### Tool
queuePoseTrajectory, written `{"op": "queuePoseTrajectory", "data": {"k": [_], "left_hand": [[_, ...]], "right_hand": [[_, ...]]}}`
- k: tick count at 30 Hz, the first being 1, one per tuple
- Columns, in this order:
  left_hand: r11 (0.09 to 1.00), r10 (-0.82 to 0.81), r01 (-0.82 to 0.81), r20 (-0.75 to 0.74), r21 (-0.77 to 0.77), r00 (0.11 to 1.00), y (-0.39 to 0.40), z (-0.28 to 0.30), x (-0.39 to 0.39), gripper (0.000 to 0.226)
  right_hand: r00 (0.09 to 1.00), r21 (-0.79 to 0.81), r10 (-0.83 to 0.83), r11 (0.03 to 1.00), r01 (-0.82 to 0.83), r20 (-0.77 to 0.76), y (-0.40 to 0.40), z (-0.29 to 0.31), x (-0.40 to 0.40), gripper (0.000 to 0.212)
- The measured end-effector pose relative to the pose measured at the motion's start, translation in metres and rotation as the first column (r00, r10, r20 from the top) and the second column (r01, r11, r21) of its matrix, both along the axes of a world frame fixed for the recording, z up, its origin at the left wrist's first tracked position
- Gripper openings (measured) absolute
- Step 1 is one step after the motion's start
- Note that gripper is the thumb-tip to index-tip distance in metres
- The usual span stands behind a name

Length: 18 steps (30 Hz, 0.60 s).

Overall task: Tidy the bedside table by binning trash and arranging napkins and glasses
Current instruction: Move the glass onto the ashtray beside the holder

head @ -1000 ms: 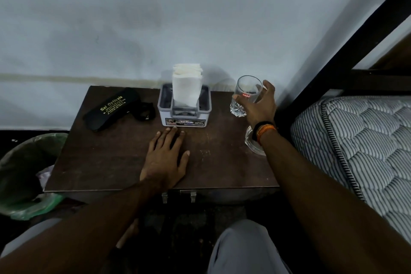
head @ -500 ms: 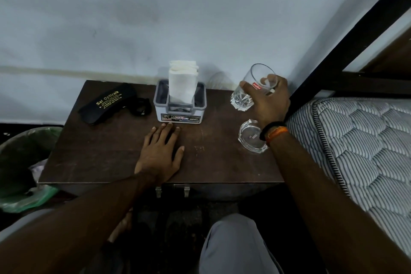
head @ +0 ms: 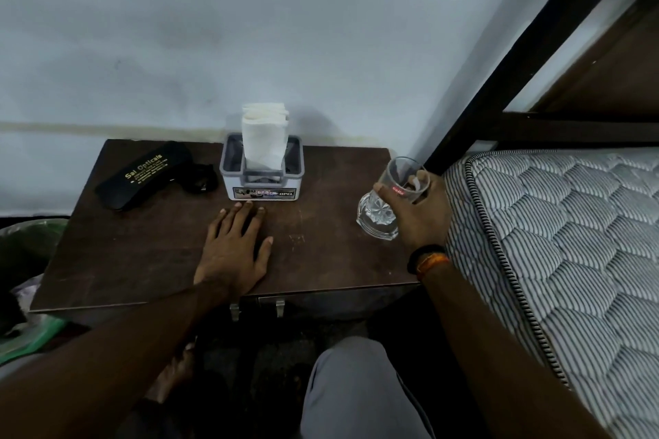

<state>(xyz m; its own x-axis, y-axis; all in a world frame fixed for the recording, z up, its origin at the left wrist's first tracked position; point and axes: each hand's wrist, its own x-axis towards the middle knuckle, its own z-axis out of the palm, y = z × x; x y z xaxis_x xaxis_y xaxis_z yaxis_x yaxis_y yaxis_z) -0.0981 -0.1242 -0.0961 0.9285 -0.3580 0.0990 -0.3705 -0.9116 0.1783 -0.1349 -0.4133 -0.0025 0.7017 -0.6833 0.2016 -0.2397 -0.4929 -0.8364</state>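
Two hands are over the dark brown wooden worktop [head: 142, 246]: the left hand [head: 233, 253] lies flat with fingers straight, just in front of the grey plastic holder [head: 262, 176] of white paper napkins [head: 264, 134]. The right hand [head: 417, 210] grips a tilted clear drinking glass [head: 399, 185], touching a second clear glass [head: 374, 221] near the worktop's right edge, beside the striped mattress [head: 556, 232].

two glasses [head: 399, 185], one spectacle case [head: 142, 176]
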Motion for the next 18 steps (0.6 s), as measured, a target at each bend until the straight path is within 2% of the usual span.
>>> {"op": "queuePoseTrajectory", "data": {"k": [3,18], "left_hand": [[1.0,-0.002,0.002,0.004,0.005,1.0,0.0,0.001,0.0,0.066],[1.0,-0.009,0.009,0.011,0.001,1.0,0.001,-0.001,0.0,0.064]], "right_hand": [[1.0,-0.005,-0.002,1.0,0.002,-0.014,0.002,-0.007,0.001,0.076],[0.999,-0.01,0.005,1.0,-0.006,-0.05,0.001,-0.02,0.001,0.074]]}}
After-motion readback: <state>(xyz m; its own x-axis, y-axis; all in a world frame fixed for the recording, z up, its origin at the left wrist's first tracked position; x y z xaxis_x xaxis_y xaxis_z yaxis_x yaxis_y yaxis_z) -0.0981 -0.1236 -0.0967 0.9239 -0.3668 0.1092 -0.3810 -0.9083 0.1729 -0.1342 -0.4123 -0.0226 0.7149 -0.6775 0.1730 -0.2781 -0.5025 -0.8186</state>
